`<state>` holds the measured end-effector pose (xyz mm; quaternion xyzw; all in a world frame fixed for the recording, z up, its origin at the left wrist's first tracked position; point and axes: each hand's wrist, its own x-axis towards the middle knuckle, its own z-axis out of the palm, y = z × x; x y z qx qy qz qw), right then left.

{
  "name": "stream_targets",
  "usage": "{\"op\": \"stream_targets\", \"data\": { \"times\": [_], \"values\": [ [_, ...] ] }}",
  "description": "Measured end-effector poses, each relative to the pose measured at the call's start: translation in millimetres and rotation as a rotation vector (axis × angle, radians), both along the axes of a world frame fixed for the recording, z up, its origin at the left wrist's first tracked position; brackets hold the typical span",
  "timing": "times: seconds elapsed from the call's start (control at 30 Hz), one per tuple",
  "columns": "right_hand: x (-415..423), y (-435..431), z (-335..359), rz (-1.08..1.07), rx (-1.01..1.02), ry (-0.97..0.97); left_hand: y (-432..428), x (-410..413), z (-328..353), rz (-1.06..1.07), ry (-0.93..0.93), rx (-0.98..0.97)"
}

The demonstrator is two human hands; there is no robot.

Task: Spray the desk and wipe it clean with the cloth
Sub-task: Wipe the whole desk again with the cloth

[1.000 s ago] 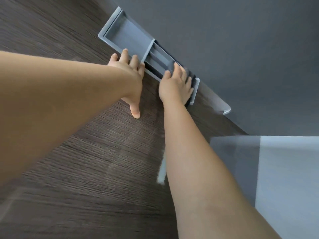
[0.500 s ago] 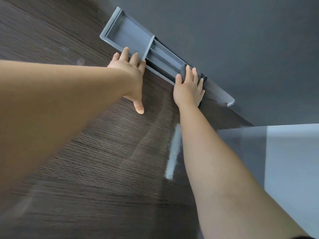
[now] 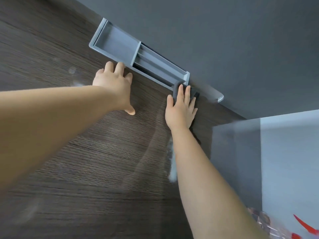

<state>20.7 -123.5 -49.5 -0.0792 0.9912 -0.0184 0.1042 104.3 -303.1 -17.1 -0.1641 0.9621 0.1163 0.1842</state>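
The desk (image 3: 86, 161) is dark wood grain, with wet streaks running from the far edge toward me. My right hand (image 3: 180, 109) lies flat with straight fingers on a dark grey cloth (image 3: 176, 90), pressing it onto the desk at the right end of the grey tray. Only the cloth's edges show around the hand. My left hand (image 3: 114, 81) rests flat on the desk, its fingertips at the tray's front rim. No spray bottle is in view.
A grey plastic cable tray (image 3: 120, 47) with a lid (image 3: 214, 94) is set into the desk's far edge against a dark grey wall (image 3: 224, 40). A light grey box (image 3: 276, 161) stands at the right, close to my right forearm.
My right hand has slid the cloth to the right along the tray's front, from mid-tray to its right end. The left hand stays in place.
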Motion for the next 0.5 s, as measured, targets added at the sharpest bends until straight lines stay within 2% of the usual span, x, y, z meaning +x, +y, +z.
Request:
{"op": "stream_targets", "data": {
  "times": [0.23,0.4,0.5],
  "values": [
    [4.9,-28.9,0.3,-0.08,-0.014,-0.023,0.4,32.5,-9.0,0.037,0.11,-0.026],
    [43.2,-96.2,0.2,0.233,-0.067,-0.03,-23.6,67.5,-13.1,0.209,0.211,-0.066],
    [47.1,-143.4,-0.1,0.345,-0.073,-0.041,-32.2,80.8,-16.0,0.247,0.253,-0.077]
  ]
}}
